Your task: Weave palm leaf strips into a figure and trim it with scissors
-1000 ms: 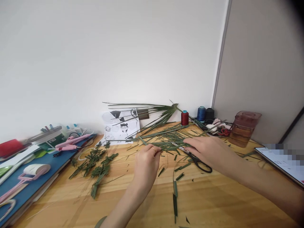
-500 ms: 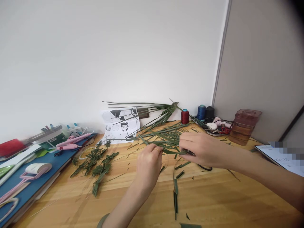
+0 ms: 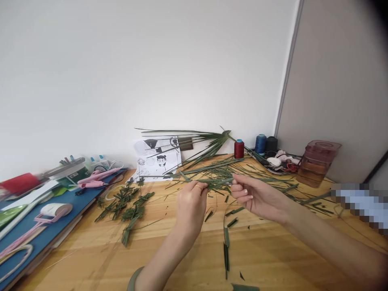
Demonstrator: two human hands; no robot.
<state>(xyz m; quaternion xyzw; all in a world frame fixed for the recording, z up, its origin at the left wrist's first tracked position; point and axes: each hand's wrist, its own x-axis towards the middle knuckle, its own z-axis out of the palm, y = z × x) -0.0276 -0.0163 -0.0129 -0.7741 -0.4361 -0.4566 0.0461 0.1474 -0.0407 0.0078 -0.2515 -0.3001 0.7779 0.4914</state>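
My left hand [image 3: 189, 206] is closed in a pinch on a thin green leaf strip [image 3: 218, 183], a ring on one finger. My right hand [image 3: 256, 196] pinches the same strip a little to the right, palm turned up. The strip runs level between the two hands, just above a loose pile of cut palm leaf strips [image 3: 221, 171] on the wooden table [image 3: 188, 258]. A fan-shaped palm leaf [image 3: 209, 141] leans against the wall behind the pile.
Short green leaf cuttings [image 3: 127, 204] lie left of my hands, more strips [image 3: 226, 246] in front. A printed drawing [image 3: 157, 157], thread spools [image 3: 239, 148], a brown jar [image 3: 318, 161] stand at the back. Pink tools and a tape roll [image 3: 53, 210] lie on blue boards at left.
My right hand has left the scissors on the table, lifted and taken hold of the leaf strip. The scissors are no longer visible. My left hand has kept its pinch.
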